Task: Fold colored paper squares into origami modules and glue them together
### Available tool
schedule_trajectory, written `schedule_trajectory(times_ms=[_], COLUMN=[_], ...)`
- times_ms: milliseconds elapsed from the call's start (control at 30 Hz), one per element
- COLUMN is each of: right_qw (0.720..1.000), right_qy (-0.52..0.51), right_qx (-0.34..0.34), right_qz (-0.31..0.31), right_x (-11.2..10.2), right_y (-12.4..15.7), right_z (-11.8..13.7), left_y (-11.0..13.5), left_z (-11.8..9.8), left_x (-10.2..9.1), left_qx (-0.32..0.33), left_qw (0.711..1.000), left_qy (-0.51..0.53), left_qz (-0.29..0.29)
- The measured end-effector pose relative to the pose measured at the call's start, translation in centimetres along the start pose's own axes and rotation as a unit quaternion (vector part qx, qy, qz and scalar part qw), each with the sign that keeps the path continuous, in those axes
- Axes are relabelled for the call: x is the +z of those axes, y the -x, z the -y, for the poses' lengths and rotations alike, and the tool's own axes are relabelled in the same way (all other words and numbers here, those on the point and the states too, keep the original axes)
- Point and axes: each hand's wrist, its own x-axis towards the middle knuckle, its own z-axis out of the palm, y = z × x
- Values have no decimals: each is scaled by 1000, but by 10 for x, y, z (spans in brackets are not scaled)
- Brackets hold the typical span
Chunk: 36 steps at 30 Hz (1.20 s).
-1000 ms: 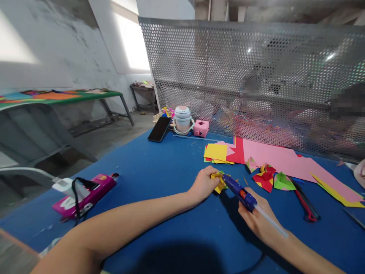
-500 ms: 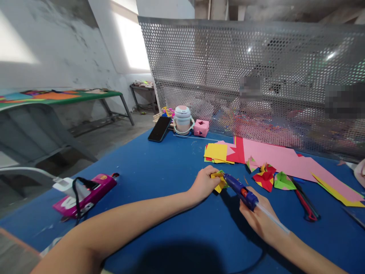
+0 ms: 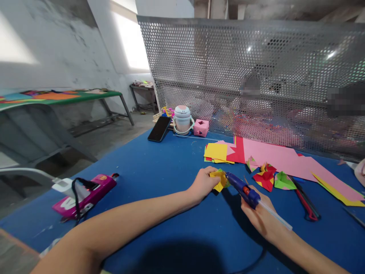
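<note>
Pinched in my left hand (image 3: pixel 203 182) is a small folded paper piece (image 3: pixel 219 180), yellow with some green, held just above the blue table (image 3: pixel 159 232). My right hand (image 3: pixel 261 213) is wrapped round a dark blue glue gun (image 3: pixel 242 189), and a clear glue stick (image 3: pixel 275 215) sticks out of its back end. The gun's nozzle points left, at the right edge of the folded paper; whether it touches, I cannot tell. Right of the gun lie more folded paper pieces, a red one (image 3: pixel 265 179) and a green one (image 3: pixel 284 180).
Yellow paper squares (image 3: pixel 216 151) and pink sheets (image 3: pixel 268 150) lie along the back. Scissors (image 3: pixel 306 201) rest at the right. A phone (image 3: pixel 159 128), a flask (image 3: pixel 182 120) and a pink paper box (image 3: pixel 201 128) stand before the perforated metal screen (image 3: pixel 182 57). A magenta power strip (image 3: pixel 85 196) lies left.
My right hand with the glue gun has shifted slightly right, so the nozzle sits farther from the paper's middle. My left hand keeps hold of the paper, almost in the same place.
</note>
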Motion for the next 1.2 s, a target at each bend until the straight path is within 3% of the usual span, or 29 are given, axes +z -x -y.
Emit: schedule_trajectory(times_ms=[167,267,500,633,767,900,1033,1200], right_qw=[997,997,979,969,969,986,985,964], right_qy=[-20,-8,179,228,234,76,-63,-173], right_qx=[71,80,95,60,57,100,128,173], right_qz=[-6,2,28,72,61,108,96,101], right_x=[-2,-2,2,-13,-41,-54,-39,-20], right_y=[0,-5,-14,-13,1,22,31,32], right_z=[-8,-16,-27,-21,-5,22,38,37], left_y=[4,10,36,49,57,69,83,91], left_z=[-5,-10,-25,-26,-23,-26,-29,-24], left_x=[2,4,13,16,19,24,30,33], left_qx=[-57,-80,-145,-174,-187,-190,-187,-179], left_qw=[995,992,978,971,967,967,970,970], left_qy=[71,99,143,154,153,135,98,80], left_qz=[28,26,39,60,77,99,117,146])
